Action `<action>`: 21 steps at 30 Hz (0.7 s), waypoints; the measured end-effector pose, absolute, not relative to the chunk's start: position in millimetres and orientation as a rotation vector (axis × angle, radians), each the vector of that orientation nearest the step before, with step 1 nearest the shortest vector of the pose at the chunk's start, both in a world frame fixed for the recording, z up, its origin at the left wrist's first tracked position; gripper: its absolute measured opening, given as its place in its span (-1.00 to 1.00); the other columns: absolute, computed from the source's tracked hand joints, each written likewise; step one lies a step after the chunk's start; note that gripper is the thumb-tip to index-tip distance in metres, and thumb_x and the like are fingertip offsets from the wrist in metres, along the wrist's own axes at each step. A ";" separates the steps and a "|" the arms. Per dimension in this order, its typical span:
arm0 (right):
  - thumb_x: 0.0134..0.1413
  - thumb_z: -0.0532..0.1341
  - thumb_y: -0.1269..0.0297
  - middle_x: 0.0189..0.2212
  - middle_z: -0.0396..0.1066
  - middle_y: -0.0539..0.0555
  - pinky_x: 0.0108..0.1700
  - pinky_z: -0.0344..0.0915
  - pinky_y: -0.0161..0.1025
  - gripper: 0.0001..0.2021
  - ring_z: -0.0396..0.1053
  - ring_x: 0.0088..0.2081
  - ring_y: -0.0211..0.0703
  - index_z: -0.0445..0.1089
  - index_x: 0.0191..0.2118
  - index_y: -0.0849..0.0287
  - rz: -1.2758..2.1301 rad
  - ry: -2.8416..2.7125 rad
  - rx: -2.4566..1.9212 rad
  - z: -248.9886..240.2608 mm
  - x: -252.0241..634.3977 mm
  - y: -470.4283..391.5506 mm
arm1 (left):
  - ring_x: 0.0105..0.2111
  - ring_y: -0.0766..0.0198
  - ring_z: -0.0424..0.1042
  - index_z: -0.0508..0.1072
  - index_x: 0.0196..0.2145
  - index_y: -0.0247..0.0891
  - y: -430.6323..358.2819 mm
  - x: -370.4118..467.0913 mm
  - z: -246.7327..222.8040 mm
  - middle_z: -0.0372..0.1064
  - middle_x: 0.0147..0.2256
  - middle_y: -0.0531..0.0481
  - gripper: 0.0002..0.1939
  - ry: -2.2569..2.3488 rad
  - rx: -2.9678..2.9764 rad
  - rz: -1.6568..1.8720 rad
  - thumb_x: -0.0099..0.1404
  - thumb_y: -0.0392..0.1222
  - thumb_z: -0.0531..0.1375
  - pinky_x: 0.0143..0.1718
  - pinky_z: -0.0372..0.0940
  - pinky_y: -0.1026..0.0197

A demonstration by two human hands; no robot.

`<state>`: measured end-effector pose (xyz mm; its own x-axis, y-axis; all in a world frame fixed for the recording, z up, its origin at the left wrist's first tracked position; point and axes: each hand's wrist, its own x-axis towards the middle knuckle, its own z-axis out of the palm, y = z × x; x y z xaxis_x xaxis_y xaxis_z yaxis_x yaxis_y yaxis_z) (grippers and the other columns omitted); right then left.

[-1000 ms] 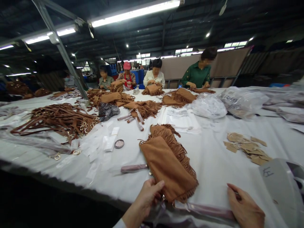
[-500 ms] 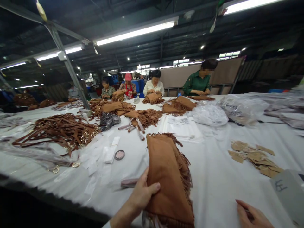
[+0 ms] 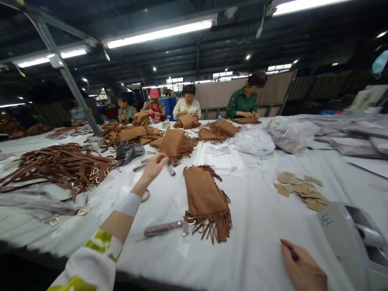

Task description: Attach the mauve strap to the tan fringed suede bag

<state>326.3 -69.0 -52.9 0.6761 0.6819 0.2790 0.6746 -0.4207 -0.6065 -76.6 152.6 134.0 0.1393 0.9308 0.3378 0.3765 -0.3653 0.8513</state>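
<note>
My left hand (image 3: 155, 165) reaches out over the table, its fingers closed at the near left corner of a brown fringed bag (image 3: 172, 142). That bag lies on top of other fringed pieces. Closer to me, a second brown fringed bag (image 3: 205, 192) rests flat on the white cloth, with a wrapped strap (image 3: 163, 228) and a metal ring at its near left corner. My right hand (image 3: 304, 266) rests on the cloth at the right, fingers curled; a small dark spot shows between them, which I cannot make out.
Brown straps with gold clasps (image 3: 60, 167) are heaped at left, near a dark plastic bundle (image 3: 129, 151). White printed bags (image 3: 220, 157), clear plastic (image 3: 253, 139), tan tags (image 3: 303, 190) and a grey tape dispenser (image 3: 348, 238) surround the middle. Several co-workers (image 3: 247, 101) work across the table.
My left hand has carried the fringed bag forward and left onto the pile. Another fringed bag with its strap now shows where it was. My right hand stays on the cloth.
</note>
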 end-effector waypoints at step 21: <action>-0.16 -0.01 0.00 -0.26 0.48 0.22 -0.12 0.30 -0.01 -0.55 0.41 -0.31 0.05 0.46 -0.29 0.18 0.051 -1.065 -2.133 -56.1 320.7 -69.7 | -0.26 0.05 0.40 0.18 -0.52 -0.21 51.2 -30.3 -21.3 0.32 -0.47 -0.02 -0.82 1.598 1.527 0.654 0.12 -0.33 0.16 -0.10 0.18 0.04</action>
